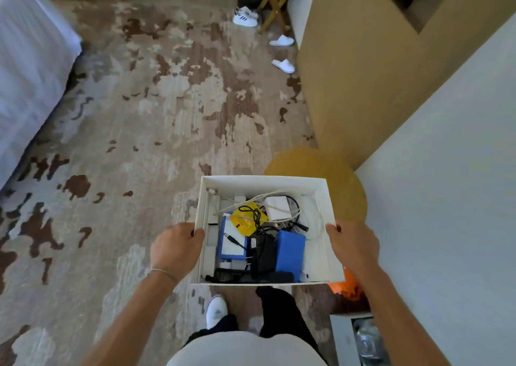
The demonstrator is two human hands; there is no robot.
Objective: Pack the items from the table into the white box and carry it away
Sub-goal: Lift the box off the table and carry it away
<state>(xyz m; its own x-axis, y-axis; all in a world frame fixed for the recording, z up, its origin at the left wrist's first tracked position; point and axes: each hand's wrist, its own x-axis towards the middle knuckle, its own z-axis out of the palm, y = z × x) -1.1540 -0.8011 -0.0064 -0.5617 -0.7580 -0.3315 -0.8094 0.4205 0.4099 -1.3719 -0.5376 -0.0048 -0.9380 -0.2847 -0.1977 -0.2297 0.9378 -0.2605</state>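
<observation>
Patterned beige-and-brown carpet (167, 100) fills most of the view, and above it the white box (259, 183) is held level in front of the person's body, at about 6 o'clock in the frame. The left hand (176, 247) grips the box's left wall, its thumb hooked over the rim and the other fingers hidden beneath or behind the cardboard; a thin bracelet (163, 273) circles that wrist. The right hand (354, 244) grips the right wall the same way, thumb tip on the rim, remaining fingers out of sight. Both forearms reach forward from the bottom corners, bare and nearly straight. Inside the box lie two blue packs (290, 254), a black power adapter (262, 254) between them, a yellow packet (247, 219) under a tangle of black cable, a white charger (276, 208) toward 1 o'clock, and white cords; a dark strap-like piece along the near wall is hard to identify. Below the box, a white shoe (216, 311) and a dark trouser leg show. At 9 o'clock a bed (28, 72) is cut off by the frame; at 12 to 1 o'clock sit white slippers (283, 65) and a sneaker (245, 17). An orange object (347, 284) at 4 o'clock is mostly hidden by the right forearm.
</observation>
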